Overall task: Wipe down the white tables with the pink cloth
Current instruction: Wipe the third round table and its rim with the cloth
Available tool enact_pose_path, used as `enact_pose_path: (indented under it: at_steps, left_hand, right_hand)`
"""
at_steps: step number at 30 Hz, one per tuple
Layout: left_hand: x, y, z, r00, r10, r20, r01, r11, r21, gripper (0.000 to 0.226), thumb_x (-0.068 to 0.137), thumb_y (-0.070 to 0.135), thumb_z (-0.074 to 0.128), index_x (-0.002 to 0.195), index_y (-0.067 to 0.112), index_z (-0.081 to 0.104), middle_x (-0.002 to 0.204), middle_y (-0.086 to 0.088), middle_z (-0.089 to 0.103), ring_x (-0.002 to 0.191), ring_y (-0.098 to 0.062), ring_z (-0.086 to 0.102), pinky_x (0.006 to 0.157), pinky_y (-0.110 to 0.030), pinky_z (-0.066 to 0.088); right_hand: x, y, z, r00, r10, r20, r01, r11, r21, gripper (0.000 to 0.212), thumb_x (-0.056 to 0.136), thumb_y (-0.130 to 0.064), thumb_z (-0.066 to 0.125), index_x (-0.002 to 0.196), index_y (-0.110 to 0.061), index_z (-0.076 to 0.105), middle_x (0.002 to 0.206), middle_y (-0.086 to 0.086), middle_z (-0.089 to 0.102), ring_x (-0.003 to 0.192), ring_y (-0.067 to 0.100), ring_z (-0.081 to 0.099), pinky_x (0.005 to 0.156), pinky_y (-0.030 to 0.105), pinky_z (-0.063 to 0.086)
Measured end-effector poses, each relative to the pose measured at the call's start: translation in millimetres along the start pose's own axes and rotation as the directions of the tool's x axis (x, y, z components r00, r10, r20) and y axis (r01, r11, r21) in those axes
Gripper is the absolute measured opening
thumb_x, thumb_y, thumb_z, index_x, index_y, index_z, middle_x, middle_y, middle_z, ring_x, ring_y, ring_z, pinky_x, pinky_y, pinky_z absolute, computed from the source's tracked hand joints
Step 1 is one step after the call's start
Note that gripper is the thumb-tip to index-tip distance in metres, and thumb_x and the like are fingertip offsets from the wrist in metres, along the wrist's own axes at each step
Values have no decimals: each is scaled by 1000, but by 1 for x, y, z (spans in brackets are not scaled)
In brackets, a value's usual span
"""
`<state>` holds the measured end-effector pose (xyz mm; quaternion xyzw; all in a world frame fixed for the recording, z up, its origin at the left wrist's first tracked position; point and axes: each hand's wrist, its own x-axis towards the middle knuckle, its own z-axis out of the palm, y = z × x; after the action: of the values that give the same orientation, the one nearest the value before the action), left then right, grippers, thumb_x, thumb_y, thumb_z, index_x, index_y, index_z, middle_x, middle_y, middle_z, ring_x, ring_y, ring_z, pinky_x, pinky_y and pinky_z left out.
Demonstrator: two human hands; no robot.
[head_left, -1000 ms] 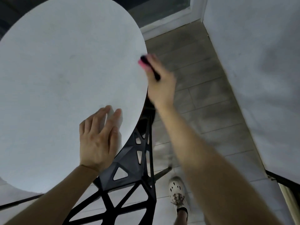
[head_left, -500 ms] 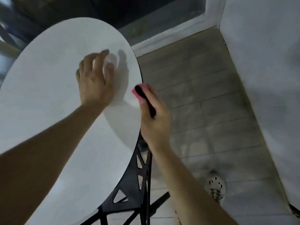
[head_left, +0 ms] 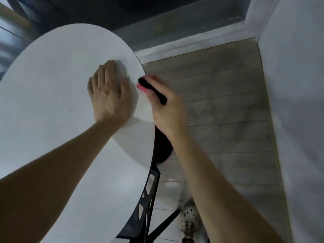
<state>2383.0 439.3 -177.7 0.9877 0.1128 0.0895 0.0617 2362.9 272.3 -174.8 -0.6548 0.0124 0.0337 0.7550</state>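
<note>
**Left hand (head_left: 108,95) flat on table (head_left: 52,76), right hand (head_left: 168,109) gripping pink cloth (head_left: 140,87)**

White holed shoe (head_left: 190,218) on grey plank floor (head_left: 228,102), beside black cut-out frame (head_left: 147,199). Left fingers straight, together, palm down on smooth round white top. Right fingers curled round pink cloth with black strip, blurred, just off the rim, near left hand.

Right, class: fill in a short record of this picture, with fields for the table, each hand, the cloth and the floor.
Table: round white table top on a black metal frame
Left hand: left hand lies flat on the table top, fingers straight
Right hand: right hand grips the pink cloth at the table's right rim
Cloth: pink cloth, a black strip across it; blurred
Floor: grey tiled floor, a white shoe on it
</note>
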Motion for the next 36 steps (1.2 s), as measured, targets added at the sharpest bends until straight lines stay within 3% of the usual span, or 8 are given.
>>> enact_pose_path:
  at_steps: [4,10,17,23,25,29,33,36]
  left_hand:
    - [0,-1,4,1000,-20,3,20,1000,-4,64,110,43,33,167,12,37,170,-9,43,158,-31,37,133,-54,23]
    - [-5,1,5,992,-115,44,116,993,-6,72,109,45,36,170,8,27,179,-12,27,168,-30,19,137,-53,12]
    - [-11,0,5,995,-92,48,89,994,57,72,114,47,28,171,3,27,180,-16,25,170,-30,16,136,-56,14]
    - [-12,4,-3,995,-91,35,90,996,3,69,108,39,44,163,-3,43,172,-21,39,163,-38,32,131,-60,25]
    - [-2,-3,-10,994,-106,36,107,994,-32,64,104,43,50,154,4,55,162,-14,51,152,-36,46,126,-54,32]
    - [53,-34,-13,979,-197,-45,195,980,-39,37,105,35,56,130,11,69,135,-9,64,124,-36,58,110,-50,42]
    - [137,-80,-4,902,-391,-183,404,914,39,41,108,36,55,143,16,65,149,-12,59,139,-36,52,117,-52,40]
    - [187,-123,0,789,-591,-167,607,792,64,58,106,48,44,159,27,50,161,-9,50,150,-34,44,126,-52,32]
  right_hand:
    - [78,-3,5,989,12,146,-4,998,-57,32,107,-18,70,138,-16,75,149,0,67,141,6,58,117,15,43]
    - [-21,-5,-22,991,2,135,19,988,-151,32,106,-8,70,138,-9,73,145,1,70,141,15,61,119,34,49]
    - [189,-9,43,901,61,430,42,973,-226,32,105,-13,69,136,-18,76,141,-7,72,132,-1,62,117,18,45]
    - [138,-9,22,906,80,416,-1,982,-187,33,108,-6,66,141,-7,71,146,2,69,142,15,61,122,41,48]
    - [100,-13,-7,892,33,452,66,977,-202,37,108,-7,67,146,-9,67,153,0,65,144,15,59,120,35,50]
    - [166,-5,27,861,17,509,107,971,-214,34,108,-6,65,142,-9,70,151,2,65,144,13,59,120,32,47]
    - [281,2,126,758,-23,652,236,941,-241,35,104,1,65,134,-12,77,145,0,66,138,9,58,118,12,36]
    - [284,-3,132,739,-10,673,209,954,-216,31,104,1,66,132,-7,77,139,6,71,132,8,63,118,24,46]
